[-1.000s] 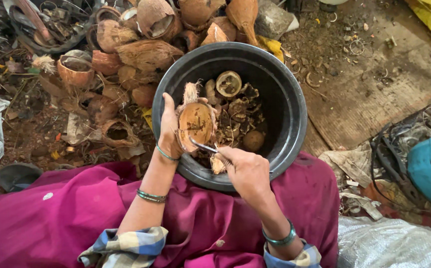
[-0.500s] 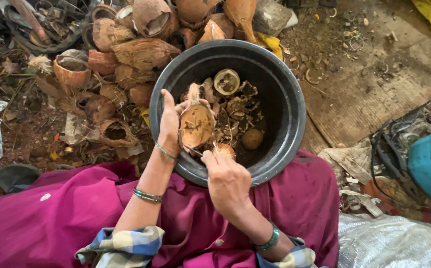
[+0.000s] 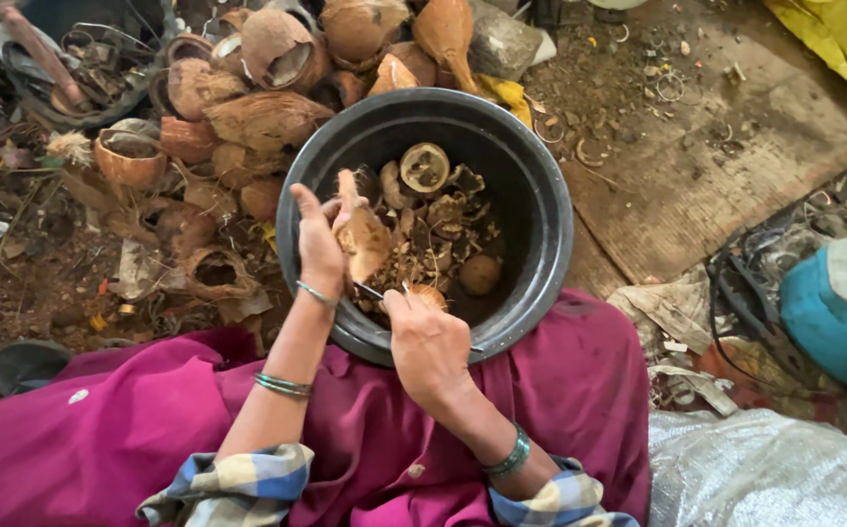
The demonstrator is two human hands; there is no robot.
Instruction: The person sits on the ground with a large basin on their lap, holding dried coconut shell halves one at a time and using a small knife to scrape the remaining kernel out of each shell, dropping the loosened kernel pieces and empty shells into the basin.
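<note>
so the left hand [image 3: 319, 249] has its fingers wrapped round a coconut shell half [image 3: 363, 237], tilted over the black basin [image 3: 541, 195]. just beside it the right hand [image 3: 428, 342] is clenched on a thin blade [image 3: 369, 290], tip against the shell's lower edge. beyond the fingers, scraped shells [image 3: 438, 224] already lie in the basin; past its rim a heap of husks [image 3: 248, 98] waits (seemingly plenty left).

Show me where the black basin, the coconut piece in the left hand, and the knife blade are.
black basin [image 3: 541, 195]: head view, bare inner wall at right.
coconut piece [image 3: 365, 239]: head view, its pale middle.
knife blade [image 3: 369, 290]: head view, exposed metal.
</note>
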